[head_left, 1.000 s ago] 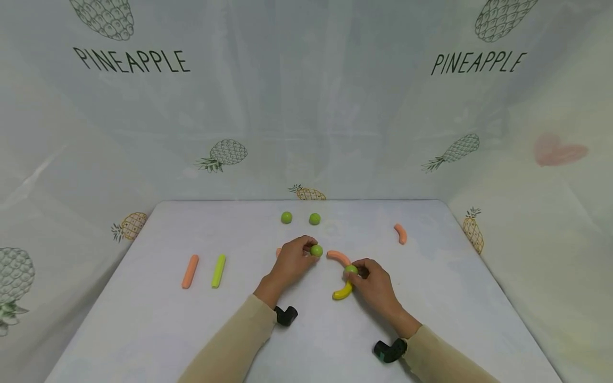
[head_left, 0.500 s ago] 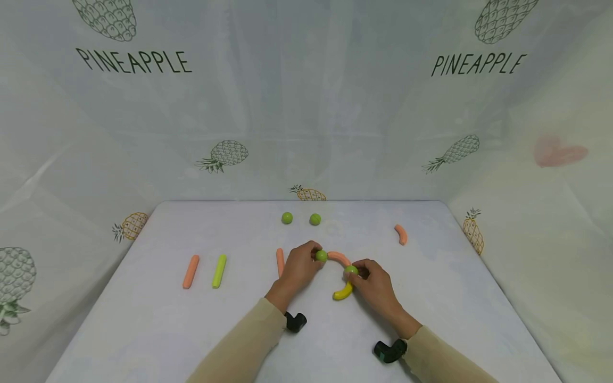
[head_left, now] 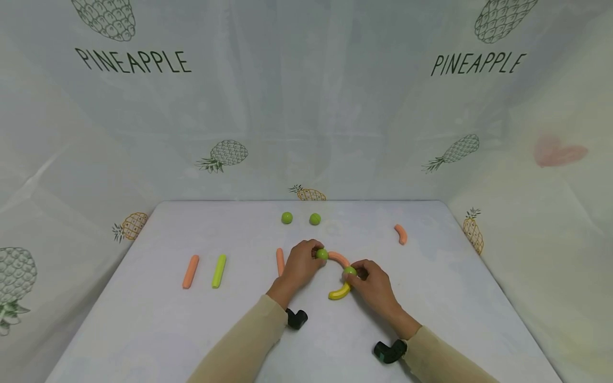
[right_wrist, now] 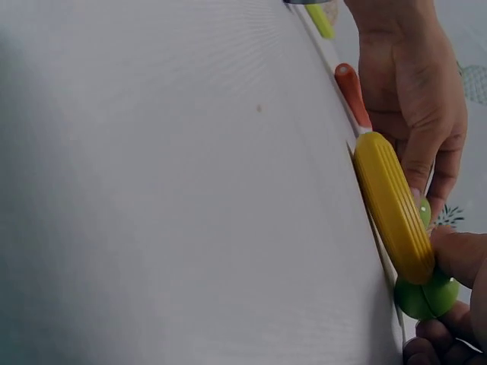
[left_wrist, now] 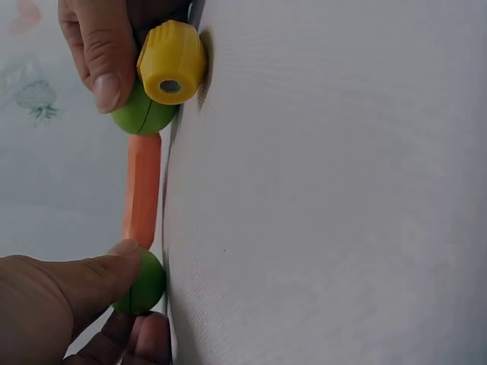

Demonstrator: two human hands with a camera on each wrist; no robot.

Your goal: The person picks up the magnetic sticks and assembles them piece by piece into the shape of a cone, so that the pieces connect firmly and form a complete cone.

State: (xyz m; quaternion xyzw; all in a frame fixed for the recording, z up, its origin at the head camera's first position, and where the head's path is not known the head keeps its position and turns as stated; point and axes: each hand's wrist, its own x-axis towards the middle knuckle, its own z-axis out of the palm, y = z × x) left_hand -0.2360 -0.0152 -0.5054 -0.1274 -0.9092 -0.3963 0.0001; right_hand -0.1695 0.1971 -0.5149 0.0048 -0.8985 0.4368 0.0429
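Note:
In the head view my left hand [head_left: 301, 263] pinches a green ball [head_left: 322, 254] between thumb and fingers. Another green ball [left_wrist: 143, 114] is pinched by my right hand [head_left: 375, 284]. A curved orange magnetic stick [head_left: 339, 258] spans the two balls, its ends against both in the left wrist view. From the right-hand ball a curved yellow magnetic stick [head_left: 339, 293] runs toward the front left; a metal dot shows in its free end. In the right wrist view this ribbed yellow stick [right_wrist: 392, 205] partly hides the left hand's ball. The pieces lie at the tabletop.
A straight orange stick [head_left: 280, 261] lies left of my left hand. Farther left are another orange stick [head_left: 190, 272] and a lime-green one [head_left: 218, 271]. Two green balls [head_left: 287, 217] sit toward the back, and a short curved orange stick [head_left: 400, 234] lies at the back right.
My left hand has brought its green ball right, up to the orange stick's end. The yellow stick's free end has swung slightly left. My right hand has kept its grip, nearly still.

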